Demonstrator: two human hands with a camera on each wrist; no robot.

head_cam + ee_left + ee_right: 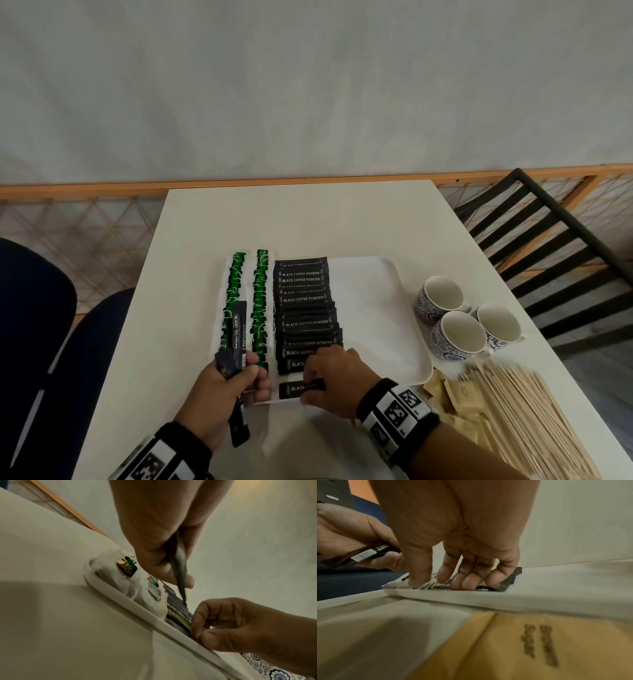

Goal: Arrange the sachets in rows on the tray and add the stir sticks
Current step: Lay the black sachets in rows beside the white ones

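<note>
Item: black coffee sachet [297, 390], flat at the near edge of the white tray [407, 346], pinched at its right end by the right hand [334, 378], whose grip is clamped on it, thumb on the near edge and fingertips [467, 580] pressing down on top. Just beyond that grip: a row of overlapping black coffee sachets [305, 311] running away up the tray. To the left of the row: two rows of green-tagged tea bags [248, 298], also on the tray. Left of the right hand's grip, close beside it: the left hand [222, 394], its grip closed round a bundle of long black stick sachets [237, 346] that stand up past the thumb and hang below the palm. Right of the tray, on the white table [308, 219]: three patterned cups [459, 329], brown sachets [455, 394] and a heap of wooden stir sticks [527, 407], none on the tray. Beyond the table: a black slatted chair [548, 240].
</note>
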